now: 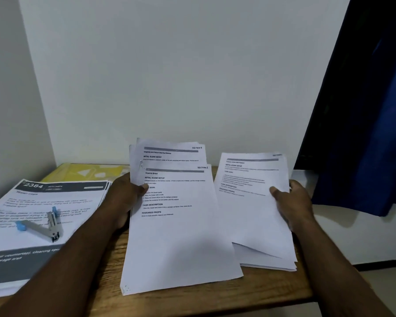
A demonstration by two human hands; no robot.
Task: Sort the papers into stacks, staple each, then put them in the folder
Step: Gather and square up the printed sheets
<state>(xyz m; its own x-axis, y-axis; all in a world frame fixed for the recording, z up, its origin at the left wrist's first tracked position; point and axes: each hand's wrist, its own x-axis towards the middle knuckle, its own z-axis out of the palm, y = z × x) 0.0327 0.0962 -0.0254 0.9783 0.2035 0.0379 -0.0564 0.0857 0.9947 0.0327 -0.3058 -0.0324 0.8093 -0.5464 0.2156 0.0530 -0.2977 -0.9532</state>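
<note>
I have 2 sheaves up at once. My left hand (126, 197) has its grip closed on the left sheaf (176, 236) at its left edge, thumb on the top sheet marked "Section 1". My right hand (293, 202) has its grip closed on the right sheaf (256, 216) at its right edge, thumb on top. Both sheaves lie side by side over the wooden surface (215, 300). Far left, a stapler (40, 225) lies hinged open on a printed stack (73, 202) headed 2384. The yellow folder (82, 172) lies behind that stack, by the wall.
</note>
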